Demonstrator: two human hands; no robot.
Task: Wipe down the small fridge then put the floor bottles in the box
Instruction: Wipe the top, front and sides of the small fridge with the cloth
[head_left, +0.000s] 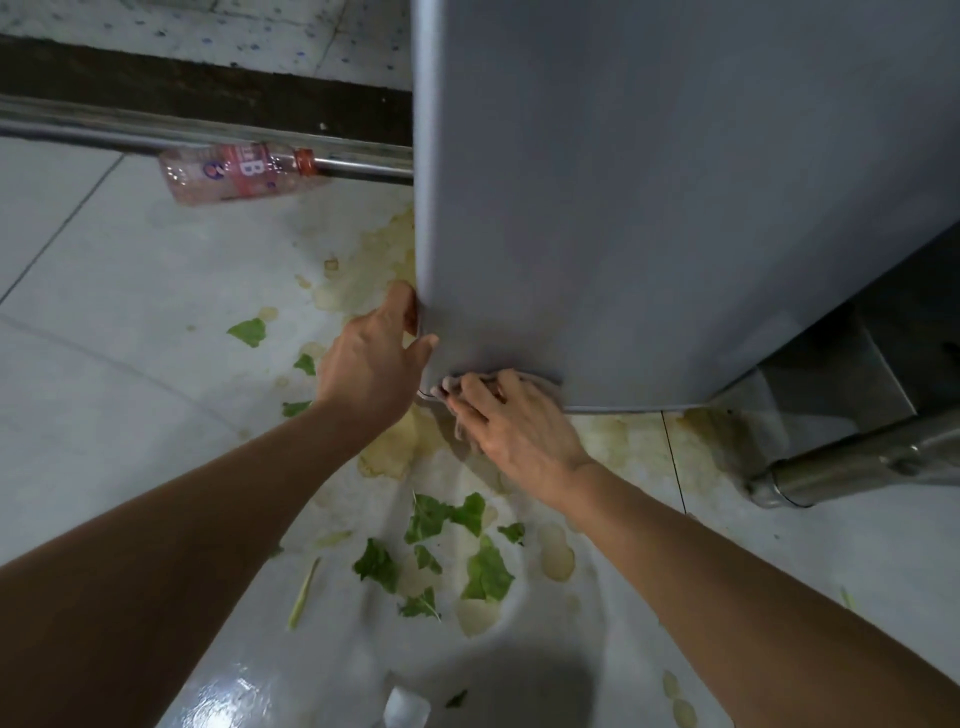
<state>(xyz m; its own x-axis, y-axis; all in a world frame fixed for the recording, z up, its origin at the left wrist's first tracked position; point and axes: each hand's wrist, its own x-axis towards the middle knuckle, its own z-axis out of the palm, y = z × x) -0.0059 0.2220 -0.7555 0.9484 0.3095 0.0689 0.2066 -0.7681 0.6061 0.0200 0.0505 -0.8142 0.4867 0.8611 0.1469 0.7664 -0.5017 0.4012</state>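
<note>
The small grey fridge (649, 197) fills the upper right of the head view. My left hand (371, 358) grips its lower left corner edge, thumb on the front face. My right hand (511, 423) presses a pale cloth (457, 415) against the bottom edge of the fridge door, fingers spread over it; most of the cloth is hidden under the hand. A pink-labelled plastic bottle (234, 171) with an orange cap lies on its side on the floor at the upper left, against a metal rail.
The tiled floor (130, 322) carries yellowish spill stains (389, 452) around the fridge base and several green leaf scraps (457, 556). A metal rail (156, 130) runs along the back left. A steel leg and frame (852, 462) stand at the right.
</note>
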